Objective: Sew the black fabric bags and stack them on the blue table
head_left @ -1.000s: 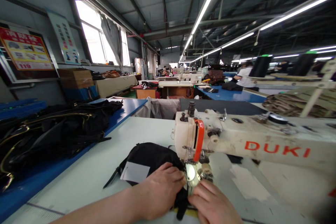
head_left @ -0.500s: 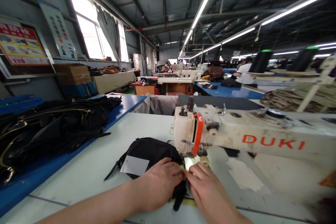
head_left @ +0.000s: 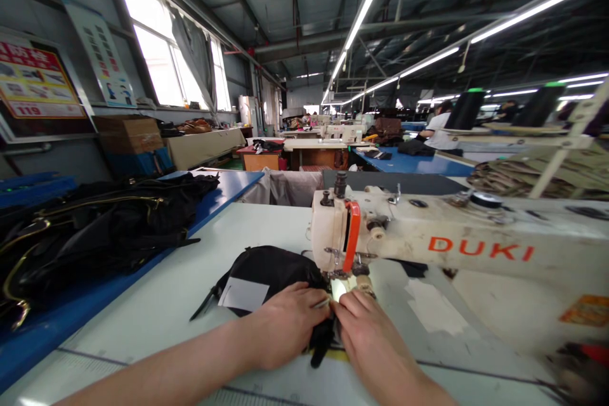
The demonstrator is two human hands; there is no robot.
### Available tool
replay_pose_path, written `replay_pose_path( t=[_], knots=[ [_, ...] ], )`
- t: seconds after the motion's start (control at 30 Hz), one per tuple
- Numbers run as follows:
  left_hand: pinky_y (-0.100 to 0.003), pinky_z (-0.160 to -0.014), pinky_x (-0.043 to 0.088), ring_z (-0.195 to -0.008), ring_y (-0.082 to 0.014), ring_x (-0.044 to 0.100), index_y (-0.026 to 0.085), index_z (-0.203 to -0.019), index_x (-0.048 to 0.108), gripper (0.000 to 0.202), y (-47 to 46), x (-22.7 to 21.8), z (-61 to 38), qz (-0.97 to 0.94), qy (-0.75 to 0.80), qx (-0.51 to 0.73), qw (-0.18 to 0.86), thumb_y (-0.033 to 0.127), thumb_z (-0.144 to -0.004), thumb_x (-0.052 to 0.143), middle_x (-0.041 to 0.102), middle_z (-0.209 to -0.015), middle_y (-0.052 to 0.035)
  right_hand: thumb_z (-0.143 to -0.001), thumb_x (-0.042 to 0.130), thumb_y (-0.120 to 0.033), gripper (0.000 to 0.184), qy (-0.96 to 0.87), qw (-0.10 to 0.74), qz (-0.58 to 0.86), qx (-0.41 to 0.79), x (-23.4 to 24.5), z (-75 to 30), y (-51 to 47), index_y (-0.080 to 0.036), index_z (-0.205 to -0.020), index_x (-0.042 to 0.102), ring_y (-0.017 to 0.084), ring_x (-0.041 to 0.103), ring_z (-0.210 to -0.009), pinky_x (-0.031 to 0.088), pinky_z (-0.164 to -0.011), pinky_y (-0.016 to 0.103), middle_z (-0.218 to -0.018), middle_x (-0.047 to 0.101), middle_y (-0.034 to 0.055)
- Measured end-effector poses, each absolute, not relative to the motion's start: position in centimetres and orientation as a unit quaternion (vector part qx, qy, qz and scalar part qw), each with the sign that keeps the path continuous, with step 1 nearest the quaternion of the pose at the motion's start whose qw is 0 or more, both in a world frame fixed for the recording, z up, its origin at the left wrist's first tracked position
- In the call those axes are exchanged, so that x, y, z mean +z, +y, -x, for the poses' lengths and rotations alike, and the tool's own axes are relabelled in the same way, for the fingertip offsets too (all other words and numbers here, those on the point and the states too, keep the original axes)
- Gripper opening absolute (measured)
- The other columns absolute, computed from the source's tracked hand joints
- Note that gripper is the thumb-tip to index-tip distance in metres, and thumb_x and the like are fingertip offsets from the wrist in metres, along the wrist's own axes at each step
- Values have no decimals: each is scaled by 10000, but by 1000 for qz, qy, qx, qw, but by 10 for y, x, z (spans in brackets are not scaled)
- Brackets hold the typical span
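Black fabric (head_left: 271,266) lies under the sewing machine (head_left: 428,247) head, both hands pressed flat on its near edge: left hand (head_left: 285,323), right hand (head_left: 366,336) (bare table (head_left: 157,304) leftward).

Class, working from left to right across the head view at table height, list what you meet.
Pile of black bags → white label → left hand → right hand → DUKI lettering → orange sticker.
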State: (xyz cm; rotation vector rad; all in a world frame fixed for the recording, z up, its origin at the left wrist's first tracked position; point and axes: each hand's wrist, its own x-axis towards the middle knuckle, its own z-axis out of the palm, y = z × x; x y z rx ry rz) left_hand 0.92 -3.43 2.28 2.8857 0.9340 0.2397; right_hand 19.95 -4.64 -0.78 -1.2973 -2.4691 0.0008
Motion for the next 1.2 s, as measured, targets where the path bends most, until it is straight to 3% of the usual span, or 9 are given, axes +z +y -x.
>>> replay_pose_path(
  t=[0.3,0.5,0.63,0.9,1.2],
  knots=[
    [-412,-1107,250,-1205,-200,485,216,-1144,540,301,-36,23,-9,-941,321,100,47,115,-871,461,585,-1226,-42,-823,525,-37,224,-869,168,464,-14,-7,-198,-47,-147,-979,643,246,506,-939,401,-910,404,-930,584,72],
    [-327,-1034,342,-1142,-179,516,165,-1133,546,310,-38,20,-11,-927,342,144,56,57,-863,439,619,-1126,-58,-810,514,-26,234,-869,161,467,-23,-5,-198,-48,-148,-966,638,246,511,-922,406,-882,405,-919,581,77],
    [-342,-1005,385,-1108,-196,543,155,-1152,547,321,-34,7,-11,-926,349,133,60,63,-864,441,622,-1132,-73,-811,502,-27,220,-871,160,463,-21,-4,-198,-47,-149,-937,634,239,513,-905,412,-863,396,-909,579,77],
    [-355,-1081,320,-1221,-195,475,158,-1236,507,377,-30,-4,-11,-930,342,127,46,81,-877,424,576,-1260,-71,-831,474,-32,228,-870,172,463,-1,-6,-201,-48,-159,-964,608,234,493,-903,398,-858,397,-918,556,65],
    [-353,-1053,339,-1165,-199,513,179,-1232,502,381,-32,5,-12,-927,355,107,57,88,-867,441,584,-1226,-64,-828,468,-47,290,-868,166,467,-22,-6,-200,-47,-144,-1065,604,244,490,-909,398,-842,407,-947,562,82]
  ],
)
